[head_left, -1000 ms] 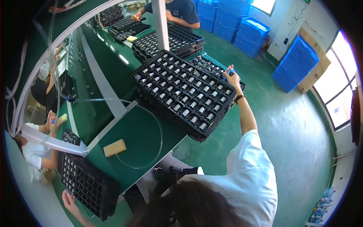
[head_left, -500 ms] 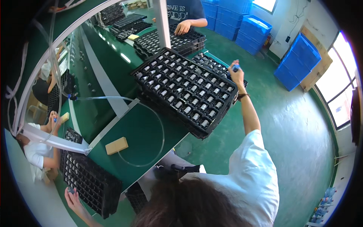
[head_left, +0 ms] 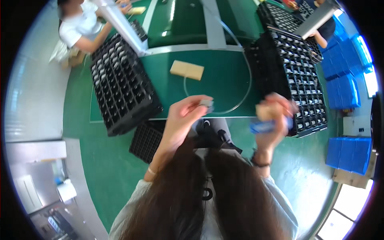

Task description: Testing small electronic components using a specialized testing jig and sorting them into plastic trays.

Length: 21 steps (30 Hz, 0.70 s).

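**Small part held over the green bench**

The black tray [head_left: 120,86] lies at left. The left hand [head_left: 182,120] pinches a small grey part [head_left: 207,105] above the bench edge. The right hand [head_left: 274,120], blurred, grips a blue tool [head_left: 264,127] beside the stacked trays [head_left: 298,76].

A small grey part [head_left: 207,105] sits pinched at the left fingertips above the table edge, while a blurred blue tool [head_left: 267,126] lies sideways in the right fist.

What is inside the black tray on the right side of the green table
The black tray is a grid of pockets, most holding small grey-and-dark parts. Their kind is too small to tell. The right hand covers part of its near edge.
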Tool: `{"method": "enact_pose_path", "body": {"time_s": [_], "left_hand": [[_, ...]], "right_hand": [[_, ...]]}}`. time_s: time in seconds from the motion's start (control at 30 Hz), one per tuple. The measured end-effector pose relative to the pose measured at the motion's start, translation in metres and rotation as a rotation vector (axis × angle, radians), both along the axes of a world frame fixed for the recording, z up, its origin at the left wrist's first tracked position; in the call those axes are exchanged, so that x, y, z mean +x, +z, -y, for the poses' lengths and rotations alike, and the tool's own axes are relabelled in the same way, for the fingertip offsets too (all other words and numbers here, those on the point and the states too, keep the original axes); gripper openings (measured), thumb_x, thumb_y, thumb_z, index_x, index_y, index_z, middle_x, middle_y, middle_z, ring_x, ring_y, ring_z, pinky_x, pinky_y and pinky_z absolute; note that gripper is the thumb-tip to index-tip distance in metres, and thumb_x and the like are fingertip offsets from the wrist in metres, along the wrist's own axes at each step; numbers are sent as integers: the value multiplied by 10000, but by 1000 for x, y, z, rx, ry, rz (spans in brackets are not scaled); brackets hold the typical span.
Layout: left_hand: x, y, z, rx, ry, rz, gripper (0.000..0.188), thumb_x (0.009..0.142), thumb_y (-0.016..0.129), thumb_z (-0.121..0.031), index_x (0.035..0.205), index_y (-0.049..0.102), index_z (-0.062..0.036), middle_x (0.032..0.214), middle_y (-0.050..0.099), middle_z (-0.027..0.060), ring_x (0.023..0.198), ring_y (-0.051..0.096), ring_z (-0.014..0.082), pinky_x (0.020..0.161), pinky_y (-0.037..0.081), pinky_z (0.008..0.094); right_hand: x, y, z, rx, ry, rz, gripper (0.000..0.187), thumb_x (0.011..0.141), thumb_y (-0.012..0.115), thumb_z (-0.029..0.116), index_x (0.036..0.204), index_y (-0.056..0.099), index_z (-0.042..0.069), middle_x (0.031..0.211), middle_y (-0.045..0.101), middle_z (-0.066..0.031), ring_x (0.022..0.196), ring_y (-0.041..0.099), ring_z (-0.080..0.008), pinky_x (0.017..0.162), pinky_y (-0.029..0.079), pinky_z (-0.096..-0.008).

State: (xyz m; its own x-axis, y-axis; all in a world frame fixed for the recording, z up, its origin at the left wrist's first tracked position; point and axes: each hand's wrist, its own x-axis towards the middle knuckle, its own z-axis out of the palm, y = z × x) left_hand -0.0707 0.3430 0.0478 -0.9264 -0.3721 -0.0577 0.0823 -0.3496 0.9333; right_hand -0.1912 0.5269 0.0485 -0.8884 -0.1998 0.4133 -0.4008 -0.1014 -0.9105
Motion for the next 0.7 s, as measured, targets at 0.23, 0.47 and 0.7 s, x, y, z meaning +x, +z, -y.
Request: {"method": "enact_pose_path", "body": {"time_s": [0.23, 0.47, 0.7], "left_hand": [[19, -6, 6, -132, -7, -22, 276, 850, 604, -54, 1111, 592, 37, 980, 573, 66, 878, 550, 102, 792, 434, 230], [25, -15, 6, -101, 42, -24, 274, 878, 578, -90, 1123, 588, 31, 918, 562, 46, 816, 518, 76, 732, 418, 216], [27, -25, 10, -143, 93, 38, 255, 884, 571, -101, 1107, 602, 19, 879, 590, 38, 785, 503, 66, 697, 401, 203]], "right_hand": [[24, -11, 78, -138, 513, 276, 441, 837, 484, 423, 1011, 528, 20, 986, 530, -66, 839, 522, -125, 730, 420, -257], [32, -21, 80, -72, 599, 330, 434, 858, 522, 387, 1008, 555, -19, 871, 584, -50, 785, 543, -102, 705, 427, -239], [40, -35, 84, -149, 517, 345, 403, 862, 510, 354, 1032, 546, -10, 979, 559, -61, 844, 533, -116, 745, 419, -248]]}}
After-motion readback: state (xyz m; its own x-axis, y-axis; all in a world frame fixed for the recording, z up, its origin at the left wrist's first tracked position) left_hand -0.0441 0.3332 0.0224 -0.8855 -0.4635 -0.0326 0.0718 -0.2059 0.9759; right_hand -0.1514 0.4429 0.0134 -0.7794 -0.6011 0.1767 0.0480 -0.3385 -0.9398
